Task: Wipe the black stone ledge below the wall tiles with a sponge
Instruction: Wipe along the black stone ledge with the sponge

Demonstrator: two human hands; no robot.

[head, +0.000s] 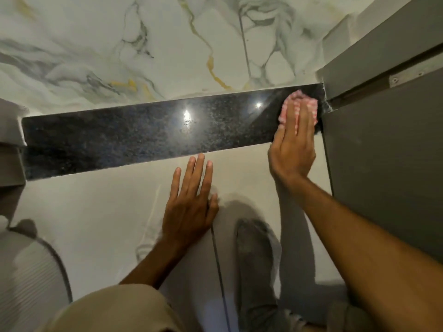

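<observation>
The black speckled stone ledge (134, 137) runs across the view below the marbled wall tiles (134, 51). At its right end my right hand (293, 144) lies flat on a pink and white sponge (299, 98), pressing it onto the stone; only the sponge's far edge shows past my fingers. My left hand (189, 202) rests flat, fingers spread, on the pale tile face below the ledge and holds nothing.
A grey door or panel (388, 164) with its frame closes off the ledge's right end. A white fixture (12, 125) meets the ledge's left end, and a ribbed white object (31, 274) sits lower left. My grey shoe (256, 259) stands on the floor below.
</observation>
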